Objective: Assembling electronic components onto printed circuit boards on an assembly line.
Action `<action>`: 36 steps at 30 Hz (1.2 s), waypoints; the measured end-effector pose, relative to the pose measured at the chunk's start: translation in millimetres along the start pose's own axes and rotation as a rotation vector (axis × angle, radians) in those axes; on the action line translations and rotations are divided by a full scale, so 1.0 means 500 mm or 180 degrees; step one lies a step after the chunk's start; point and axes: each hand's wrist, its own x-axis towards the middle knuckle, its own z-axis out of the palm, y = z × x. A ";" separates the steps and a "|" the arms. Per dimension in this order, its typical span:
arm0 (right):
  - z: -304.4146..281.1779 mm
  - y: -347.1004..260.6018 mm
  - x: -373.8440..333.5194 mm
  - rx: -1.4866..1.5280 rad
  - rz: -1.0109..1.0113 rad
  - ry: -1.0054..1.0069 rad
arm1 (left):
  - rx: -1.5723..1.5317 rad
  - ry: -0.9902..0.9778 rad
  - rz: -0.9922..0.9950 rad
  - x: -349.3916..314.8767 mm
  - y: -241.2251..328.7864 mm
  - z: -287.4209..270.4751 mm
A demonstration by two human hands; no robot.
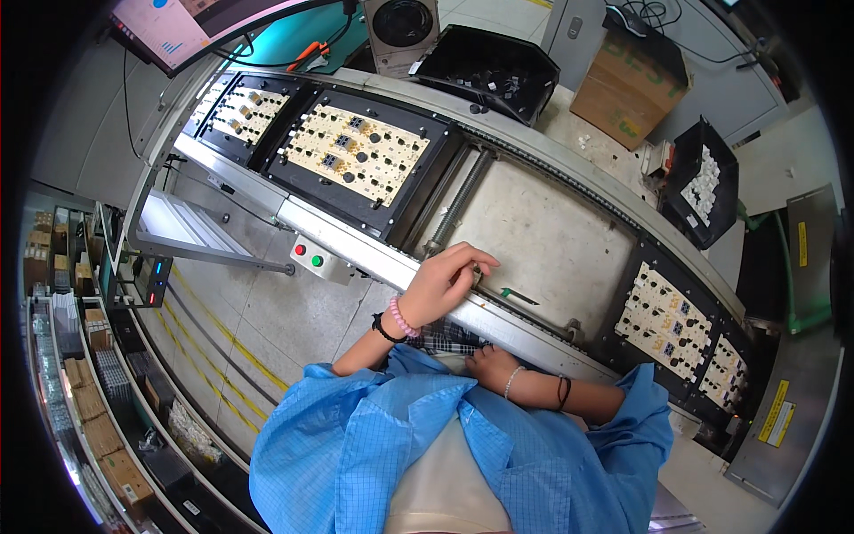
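My left hand (445, 278), with a pink bead bracelet at its wrist, rests over the near metal rail (498, 322) of the conveyor. Its fingers are loosely bent and apart, and nothing shows in them. Just right of the fingertips lies a thin dark tool with a green end (520, 296). My right hand (495, 367) lies at my lap, just below the rail, fingers slightly bent and holding nothing visible. Left of the open conveyor section, a black carrier (411, 182) bears a cream circuit board panel (391, 156); another board panel (663, 320) sits to the right.
Behind the conveyor stand a black bin of dark parts (485, 67), a cardboard box (627, 89) and a black bin with white parts (703, 191). A button box (316, 260) hangs on the near rail. Shelves (107, 392) stand at the left, with a monitor (182, 31) above.
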 end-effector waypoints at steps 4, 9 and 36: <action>0.009 -0.004 0.005 0.0063 0.0003 0.0002 | 0.1046 0.0513 0.0131 -0.002 0.018 -0.028; 0.015 -0.005 0.006 0.0103 0.0040 0.0087 | 0.2327 0.1155 -0.0304 0.001 0.023 -0.080; 0.032 0.004 0.003 -0.0034 -0.0050 0.0460 | 0.1032 0.0703 -0.0800 0.008 0.027 -0.094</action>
